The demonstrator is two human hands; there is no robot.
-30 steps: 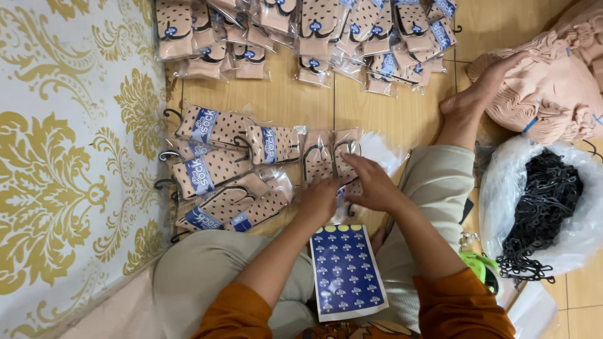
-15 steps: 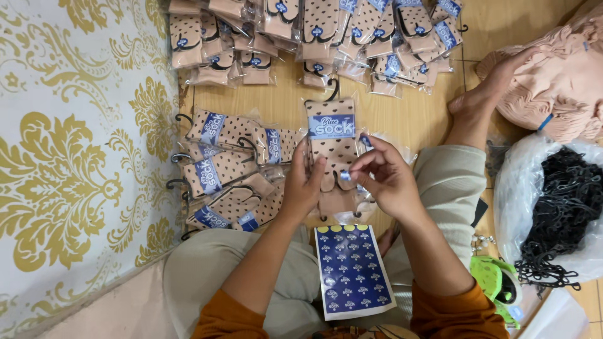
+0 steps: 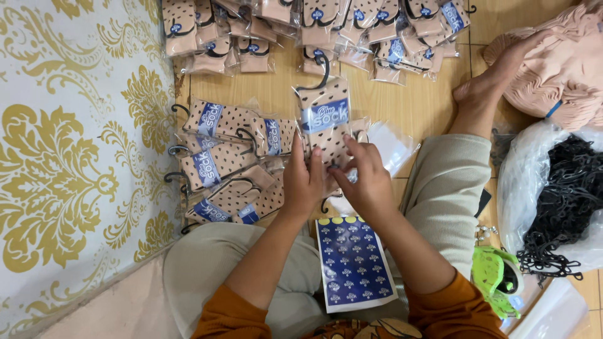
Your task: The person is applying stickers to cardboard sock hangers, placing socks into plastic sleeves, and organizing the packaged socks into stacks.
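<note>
A bagged pair of dotted beige socks (image 3: 325, 119) on a black hook stands upright over the wooden floor (image 3: 414, 100), held between both hands. The left hand (image 3: 303, 182) has its grip closed on the pack's lower left edge; the right hand (image 3: 364, 179) pinches the lower right with its fingertips. Below them, on the lap, lies a blue sticker sheet (image 3: 353, 262). To the left sits a pile of finished sock packs (image 3: 226, 166), with more packs (image 3: 314, 28) farther off. At right, a clear bag of black hooks (image 3: 565, 194).

Wooden floor (image 3: 276, 94), gold-patterned white mattress (image 3: 75, 163).
</note>
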